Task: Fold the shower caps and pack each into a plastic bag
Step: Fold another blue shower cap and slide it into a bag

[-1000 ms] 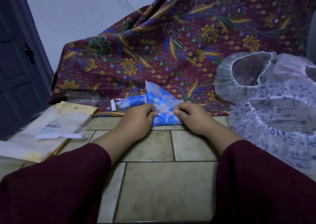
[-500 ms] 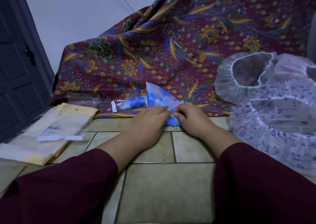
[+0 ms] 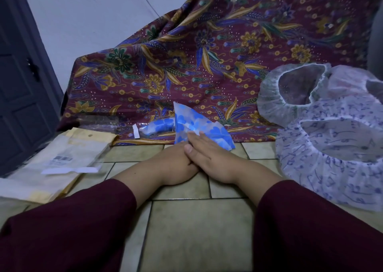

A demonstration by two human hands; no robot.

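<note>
A folded blue-flowered shower cap (image 3: 200, 124) lies as a triangle at the edge of the tiled floor, against the batik cloth. My right hand (image 3: 209, 155) rests flat on its near corner and presses it down. My left hand (image 3: 172, 164) lies beside it with its fingers tucked under my right hand, so its grip is hidden. Just left of the cap lies a rolled blue cap inside a clear plastic bag (image 3: 155, 126). Unfolded caps sit at the right: a white one (image 3: 269, 99), a pinkish one (image 3: 348, 81) and a large note-patterned one (image 3: 331, 164).
A stack of yellowish envelopes (image 3: 68, 153) lies on the floor at the left, with clear plastic bags (image 3: 97, 120) behind it. The maroon batik cloth (image 3: 207, 54) drapes up behind everything. A dark door (image 3: 18, 85) stands at the far left.
My hands have come together from either side of the cap. The right hand now lies flat over the left hand's fingers and the cap's near edge.
</note>
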